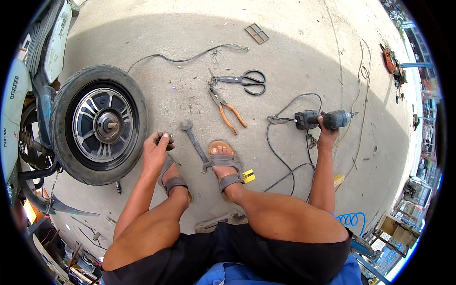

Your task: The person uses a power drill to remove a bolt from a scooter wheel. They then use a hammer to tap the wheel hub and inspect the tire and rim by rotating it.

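My left hand (156,147) pinches a small dark metal part, likely a nut (169,138), just right of a scooter's rear wheel (99,124) lying close on the concrete. My right hand (327,135) grips the handle of a dark corded power tool (318,119) resting on the ground at the right. A grey wrench (194,140) lies between my two sandalled feet (224,164). Orange-handled pliers (225,111) and black scissors (247,81) lie further ahead.
The scooter body (42,52) stands at the left edge. A thin wire (185,58) trails across the concrete at the back, near a small metal grate (256,33). The tool's black cord (285,166) loops by my right leg. A blue coiled hose (351,219) lies at lower right.
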The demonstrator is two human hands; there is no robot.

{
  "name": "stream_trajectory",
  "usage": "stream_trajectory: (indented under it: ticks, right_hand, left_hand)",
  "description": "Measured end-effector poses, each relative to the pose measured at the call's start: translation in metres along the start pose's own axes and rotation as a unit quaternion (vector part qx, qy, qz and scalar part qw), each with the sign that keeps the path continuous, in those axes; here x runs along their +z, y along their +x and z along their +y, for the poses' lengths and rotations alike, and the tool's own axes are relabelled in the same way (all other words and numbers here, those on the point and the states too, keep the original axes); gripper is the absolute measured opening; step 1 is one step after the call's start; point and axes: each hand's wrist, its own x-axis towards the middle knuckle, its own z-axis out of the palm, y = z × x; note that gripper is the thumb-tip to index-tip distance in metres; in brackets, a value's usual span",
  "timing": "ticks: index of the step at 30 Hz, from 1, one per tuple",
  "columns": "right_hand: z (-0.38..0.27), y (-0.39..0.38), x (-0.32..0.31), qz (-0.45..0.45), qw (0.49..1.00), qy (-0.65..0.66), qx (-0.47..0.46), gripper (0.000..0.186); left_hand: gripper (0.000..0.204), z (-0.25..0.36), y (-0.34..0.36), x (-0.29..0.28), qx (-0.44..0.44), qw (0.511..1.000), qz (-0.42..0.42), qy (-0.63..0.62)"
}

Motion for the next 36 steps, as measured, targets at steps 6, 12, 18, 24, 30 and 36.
stream_trajectory:
  ticks: [6, 12, 18, 24, 30, 36]
  right_hand:
    - [-0.007, 0.004, 0.009, -0.008, 0.999, 0.034, 0.038, 0.039]
    - [-0.01, -0.003, 0.017, -0.008, 0.998, 0.034, 0.056, 0.04]
    - [-0.002, -0.008, 0.016, 0.016, 0.998, 0.019, 0.054, 0.04]
    - [0.007, -0.005, 0.016, 0.059, 0.997, -0.016, 0.037, 0.038]
    - [0.003, 0.005, 0.012, 0.078, 0.996, 0.044, 0.012, 0.029]
    - [0.014, 0.03, -0.03, 0.133, 0.985, 0.101, 0.033, 0.029]
  left_hand:
    - [0.021, -0.048, -0.006, -0.002, -0.028, 0.996, -0.021, 0.076]
    - [0.021, -0.08, -0.004, -0.01, 0.026, 0.984, -0.051, 0.17]
    - [0.021, -0.068, -0.016, -0.006, 0.084, 0.965, -0.039, 0.246]
    - [0.022, -0.068, -0.018, -0.009, 0.106, 0.955, -0.043, 0.273]
    - [0.019, -0.08, -0.016, -0.013, 0.093, 0.972, -0.038, 0.21]
    - [0.017, -0.089, -0.019, -0.014, 0.086, 0.968, -0.055, 0.231]
